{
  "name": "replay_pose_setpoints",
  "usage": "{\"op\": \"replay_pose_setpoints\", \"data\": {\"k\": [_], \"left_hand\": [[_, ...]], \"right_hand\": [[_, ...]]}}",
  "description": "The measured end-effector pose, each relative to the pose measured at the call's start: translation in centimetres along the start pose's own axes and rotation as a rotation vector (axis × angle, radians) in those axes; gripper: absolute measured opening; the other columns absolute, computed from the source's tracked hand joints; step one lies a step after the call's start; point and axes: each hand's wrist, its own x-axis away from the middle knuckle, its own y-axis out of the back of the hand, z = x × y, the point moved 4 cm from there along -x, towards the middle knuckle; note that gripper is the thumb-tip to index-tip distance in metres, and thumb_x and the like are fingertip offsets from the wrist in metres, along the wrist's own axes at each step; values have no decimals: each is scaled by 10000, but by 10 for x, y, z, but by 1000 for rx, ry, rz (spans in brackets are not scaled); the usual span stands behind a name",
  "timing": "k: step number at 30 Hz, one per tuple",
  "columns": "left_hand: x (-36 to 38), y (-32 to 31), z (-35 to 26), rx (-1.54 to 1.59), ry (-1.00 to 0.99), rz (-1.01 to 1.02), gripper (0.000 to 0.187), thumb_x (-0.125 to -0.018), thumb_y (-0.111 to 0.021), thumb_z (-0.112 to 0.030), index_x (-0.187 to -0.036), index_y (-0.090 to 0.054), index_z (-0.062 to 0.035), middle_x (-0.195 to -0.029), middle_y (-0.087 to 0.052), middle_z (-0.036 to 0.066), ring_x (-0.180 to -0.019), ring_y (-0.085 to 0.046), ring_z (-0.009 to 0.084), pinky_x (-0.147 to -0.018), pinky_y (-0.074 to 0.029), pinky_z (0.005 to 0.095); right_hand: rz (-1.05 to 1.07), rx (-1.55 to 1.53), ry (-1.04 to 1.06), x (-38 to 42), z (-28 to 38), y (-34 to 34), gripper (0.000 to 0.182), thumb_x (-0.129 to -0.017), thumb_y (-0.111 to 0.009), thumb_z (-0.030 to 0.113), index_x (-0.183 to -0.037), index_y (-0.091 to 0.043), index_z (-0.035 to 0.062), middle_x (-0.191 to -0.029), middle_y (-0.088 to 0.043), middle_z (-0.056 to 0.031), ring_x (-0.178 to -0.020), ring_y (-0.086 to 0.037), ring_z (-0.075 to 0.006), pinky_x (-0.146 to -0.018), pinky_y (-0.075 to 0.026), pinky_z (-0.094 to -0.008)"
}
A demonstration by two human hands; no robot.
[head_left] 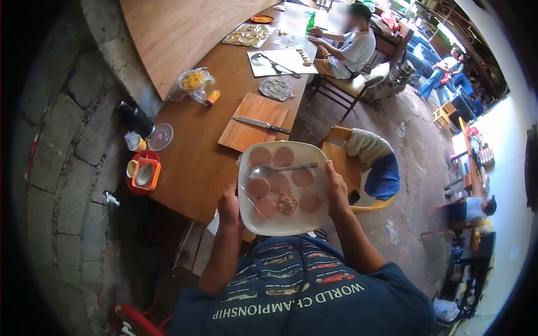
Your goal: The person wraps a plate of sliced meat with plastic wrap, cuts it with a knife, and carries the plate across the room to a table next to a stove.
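A white square plate (286,227) is held up in front of my body, between both hands. My left hand (229,204) grips its left edge, and my right hand (337,187) grips its right edge. Several round pink meat slices (303,177) lie spread on the plate, with a small heap of chopped pink meat (287,204) near the lower middle. A metal spoon (291,167) rests across the upper slices, its handle pointing right. Beyond the plate, a knife (255,123) lies on a wooden cutting board (242,137).
The brown table (190,168) carries a bag of yellow food (192,80), a white board (269,63) and a tray of food pieces (249,35). A wooden chair (358,208) with draped cloths stands right. A seated person (353,53) works at the far end. Red and orange containers (147,173) sit left.
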Motion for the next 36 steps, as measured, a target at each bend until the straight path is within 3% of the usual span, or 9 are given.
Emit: {"op": "replay_pose_setpoints", "data": {"k": [6,11,14,16,19,24,27,33,36], "left_hand": [[3,-7,-7,-20,-63,130,298,-1098,-498,-168,-1335,-574,-3,-1184,-711,151,-1036,-705,193,-903,-593,329],[15,-32,-23,-180,-381,133,355,-1048,-596,-79,-1383,-603,36,-1231,-720,126,-991,-728,186,-849,-606,303],[7,-13,-18,-366,-275,155,373,-1038,-594,-41,-1404,-616,27,-1245,-713,133,-1014,-722,186,-850,-598,296],[8,-11,-19,-501,-250,162,375,-1083,-534,-158,-1398,-611,29,-1275,-696,146,-1099,-698,207,-924,-579,326],[7,-14,-11,113,-16,270,631,-1122,-330,-469,-1421,-551,40,-1300,-679,161,-1191,-656,247,-1070,-505,399],[11,-23,-13,-157,-7,209,642,-1129,-325,-525,-1414,-572,-5,-1301,-676,151,-1205,-649,262,-1069,-504,402],[2,-2,-11,-406,-116,-20,583,-1134,-401,-474,-1418,-569,6,-1326,-645,129,-1205,-640,199,-1033,-528,360],[5,-1,-13,-321,-89,-45,548,-1131,-427,-436,-1411,-584,7,-1321,-650,131,-1174,-659,202,-1003,-544,359],[1,3,-15,-273,-61,-13,550,-1126,-438,-443,-1409,-589,4,-1320,-652,127,-1173,-659,202,-1000,-547,362]], "right_hand": [[-75,96,-29,7,4,0,560,-1075,-503,555,-1200,-709,50,-1036,-725,-78,-867,-680,-171,-789,-558,-321],[-87,91,-47,7,3,3,552,-1075,-508,545,-1197,-712,48,-1020,-727,-78,-859,-681,-171,-781,-553,-318],[-52,49,-19,4,0,9,546,-1080,-506,534,-1186,-718,41,-1015,-733,-82,-852,-685,-167,-773,-549,-316],[-63,100,14,0,-4,14,550,-1087,-493,525,-1159,-728,33,-1017,-740,-88,-856,-691,-162,-772,-548,-311],[-67,129,42,15,15,6,557,-1094,-487,513,-1130,-735,16,-988,-745,-86,-827,-693,-160,-752,-547,-298],[-27,73,98,13,11,0,592,-1123,-445,491,-1084,-751,-14,-929,-755,-90,-770,-695,-149,-714,-560,-291],[-43,140,128,13,9,-5,602,-1119,-449,504,-1099,-745,-19,-940,-758,-96,-777,-700,-155,-721,-567,-300],[34,46,7,10,8,-11,604,-1104,-468,535,-1182,-718,-10,-1027,-746,-119,-882,-719,-190,-780,-582,-330],[64,-37,-125,11,4,-15,589,-1091,-480,535,-1314,-646,15,-1194,-707,-144,-1007,-717,-234,-874,-600,-391]]}}
